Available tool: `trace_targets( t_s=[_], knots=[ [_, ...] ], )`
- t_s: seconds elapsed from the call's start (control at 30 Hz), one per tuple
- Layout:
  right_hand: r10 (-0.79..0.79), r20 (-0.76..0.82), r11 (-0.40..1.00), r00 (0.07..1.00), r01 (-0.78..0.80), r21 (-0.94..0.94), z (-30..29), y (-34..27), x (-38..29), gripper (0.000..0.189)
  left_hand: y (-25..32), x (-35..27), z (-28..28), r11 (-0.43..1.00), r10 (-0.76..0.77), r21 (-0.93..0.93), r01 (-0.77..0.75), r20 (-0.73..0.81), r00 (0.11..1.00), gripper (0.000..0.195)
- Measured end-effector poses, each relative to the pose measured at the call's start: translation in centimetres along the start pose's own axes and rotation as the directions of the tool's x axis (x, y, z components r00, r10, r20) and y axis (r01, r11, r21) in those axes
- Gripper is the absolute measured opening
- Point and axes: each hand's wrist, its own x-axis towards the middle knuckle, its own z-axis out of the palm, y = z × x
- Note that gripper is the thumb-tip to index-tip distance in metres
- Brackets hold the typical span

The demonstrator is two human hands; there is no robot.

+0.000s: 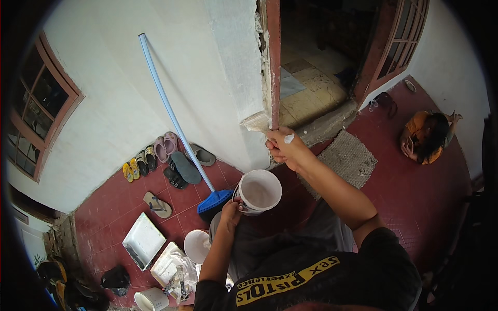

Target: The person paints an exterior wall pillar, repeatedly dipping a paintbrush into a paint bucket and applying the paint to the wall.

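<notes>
My right hand (pixel 284 147) grips the handle of a wide paintbrush (pixel 257 122), its pale, paint-coated bristles against the edge of the white wall beside the reddish door frame (pixel 274 66). A white smear marks the back of that hand. Lower down, my left hand (pixel 232 212) holds a white plastic bucket (pixel 260 190) by its rim and wire handle, tilted so that its pale inside shows. Rough, broken plaster (pixel 265 50) runs between wall and frame.
A blue broom (pixel 171 105) leans on the wall near several shoes (pixel 171 155). Paint trays (pixel 144 241) and more buckets (pixel 151 299) stand at lower left. A woven doormat (pixel 344 161) lies by the doorstep (pixel 327 120). Another person (pixel 426 136) sits on the red floor at right.
</notes>
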Motion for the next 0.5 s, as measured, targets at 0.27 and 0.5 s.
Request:
trace_targets(
  t_s=[0.27,0.5],
  knots=[
    [-0.418,0.147,0.903,0.897,0.428,-0.045,5.0,-11.2,-5.4,0.01,-0.3,0.1,-0.8,1.0,0.016,-0.024,-0.015,0.02,1.0,0.033],
    [-0.275,0.025,0.961,0.961,0.275,0.011,0.7,-0.7,-4.2,0.019,0.1,-0.2,0.0,0.998,0.002,-0.066,0.001,0.037,0.999,0.034]
  ],
)
